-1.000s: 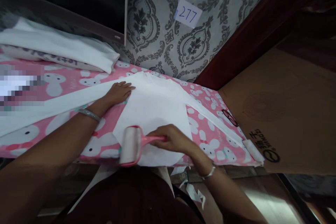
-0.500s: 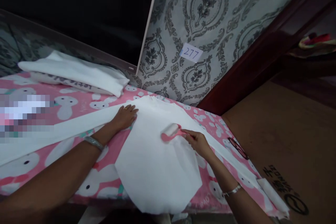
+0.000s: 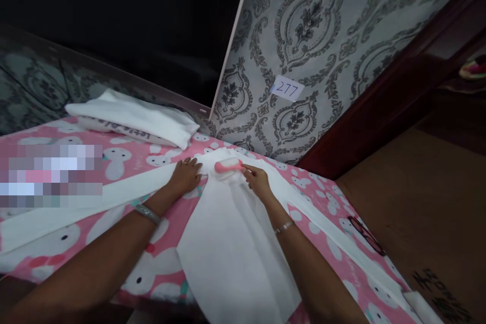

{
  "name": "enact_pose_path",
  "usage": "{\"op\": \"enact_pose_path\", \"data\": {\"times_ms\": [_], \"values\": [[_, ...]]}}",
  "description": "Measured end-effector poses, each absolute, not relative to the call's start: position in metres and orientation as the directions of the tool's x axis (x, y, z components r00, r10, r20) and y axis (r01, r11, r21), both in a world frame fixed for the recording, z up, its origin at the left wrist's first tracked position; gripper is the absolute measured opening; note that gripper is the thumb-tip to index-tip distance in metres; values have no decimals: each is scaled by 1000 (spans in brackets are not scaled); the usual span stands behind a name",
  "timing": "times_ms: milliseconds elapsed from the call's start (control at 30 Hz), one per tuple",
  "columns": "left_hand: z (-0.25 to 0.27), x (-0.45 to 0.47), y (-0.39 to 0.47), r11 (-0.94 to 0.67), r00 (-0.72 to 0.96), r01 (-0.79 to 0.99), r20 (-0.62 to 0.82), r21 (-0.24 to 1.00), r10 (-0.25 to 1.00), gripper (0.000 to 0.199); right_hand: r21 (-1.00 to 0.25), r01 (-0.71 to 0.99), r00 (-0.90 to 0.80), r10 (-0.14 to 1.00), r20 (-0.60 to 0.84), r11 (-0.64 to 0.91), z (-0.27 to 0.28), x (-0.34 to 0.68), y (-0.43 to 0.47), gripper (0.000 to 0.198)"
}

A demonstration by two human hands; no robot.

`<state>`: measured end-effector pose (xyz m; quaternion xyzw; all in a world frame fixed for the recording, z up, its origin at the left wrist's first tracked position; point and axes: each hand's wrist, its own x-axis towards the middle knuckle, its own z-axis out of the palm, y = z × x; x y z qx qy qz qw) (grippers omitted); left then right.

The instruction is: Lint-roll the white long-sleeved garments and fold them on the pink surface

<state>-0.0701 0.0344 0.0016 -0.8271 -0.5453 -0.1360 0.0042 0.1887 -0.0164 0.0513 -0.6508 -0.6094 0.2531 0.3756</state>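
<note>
A white long-sleeved top (image 3: 228, 233) lies spread over the pink cloth, its sleeves stretched out to both sides and its lower end reaching the near edge. My left hand (image 3: 185, 176) rests flat on it where the left sleeve meets the body, fingers extended and holding nothing. In my right hand (image 3: 257, 181) is the handle of a pink lint roller (image 3: 228, 164) with a white roll. The roller is at the upper part of the top, near the neckline. Soft folds run down the fabric below it.
Folded white cloth (image 3: 140, 116) lies on a grey lettered item at the back left. A dark television screen (image 3: 132, 25) stands behind. On the pink rabbit-print cloth (image 3: 152, 281) at right are dark-framed glasses (image 3: 366, 235). A cardboard box (image 3: 413, 202) stands beyond the right edge.
My right hand has pushed the lint roller up and to the left, from the middle of the top toward the neckline. My left hand stays at the sleeve. The view has shifted slightly.
</note>
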Motion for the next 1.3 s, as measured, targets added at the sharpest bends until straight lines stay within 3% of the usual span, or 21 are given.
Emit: {"op": "enact_pose_path", "data": {"times_ms": [200, 400, 633, 700, 800, 900, 1000, 1200, 1300], "values": [[-3, -67, 37, -400, 345, 889, 251, 221, 905, 43, -708, 704, 28, 995, 98, 50, 43, 237, -79, 48], [-5, -74, 47, -356, 259, 868, 295, 347, 920, 44, -612, 776, -67, 984, 163, 154, 52, 187, -27, 33], [0, -89, 52, -288, 111, 858, 395, 425, 912, 54, -771, 632, 38, 992, 123, 72, 55, 158, 10, 43], [3, -85, 48, -338, 143, 845, 435, 414, 889, 50, -760, 648, 100, 982, 158, 56, 49, 182, -2, 46], [3, -72, 39, -507, 324, 791, 470, 342, 821, 45, -678, 735, 154, 969, 193, 18, 41, 218, -21, 45], [-2, -61, 30, -610, 498, 744, 383, 273, 778, 42, -599, 800, 182, 968, 172, -44, 41, 229, -21, 41], [-8, -59, 27, -605, 545, 756, 271, 250, 793, 41, -559, 825, 191, 971, 141, -81, 49, 209, 5, 37], [-19, -66, 32, -627, 556, 745, 309, 227, 772, 39, -626, 774, 225, 966, 130, -97, 64, 156, 84, 30], [-23, -67, 34, -633, 556, 741, 323, 226, 766, 40, -694, 716, 236, 962, 138, -76, 67, 148, 106, 36]]}}
